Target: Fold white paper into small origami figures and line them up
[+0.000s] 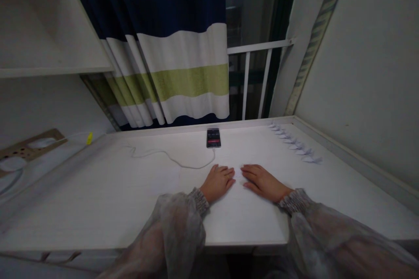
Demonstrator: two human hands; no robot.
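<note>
Both hands lie low on the white desk, facing each other across a narrow gap. A small piece of white paper (238, 174) shows between the fingertips, hard to make out against the desk. My left hand (219, 182) rests palm down with its fingers stretched toward the paper's left side. On the other side, my right hand (263, 182) lies with fingers extended and the thumb a little apart. The fingertips of both hands are at the paper's edges; how much of it lies under them is hidden. Sheer grey sleeves cover both forearms.
A row of several folded white paper pieces (296, 144) runs along the desk's right side. Behind my hands lies a dark phone-like device (213, 138) with a white cable (183, 166). A power strip (31, 146) is at the left wall; a striped curtain (190, 52) hangs behind.
</note>
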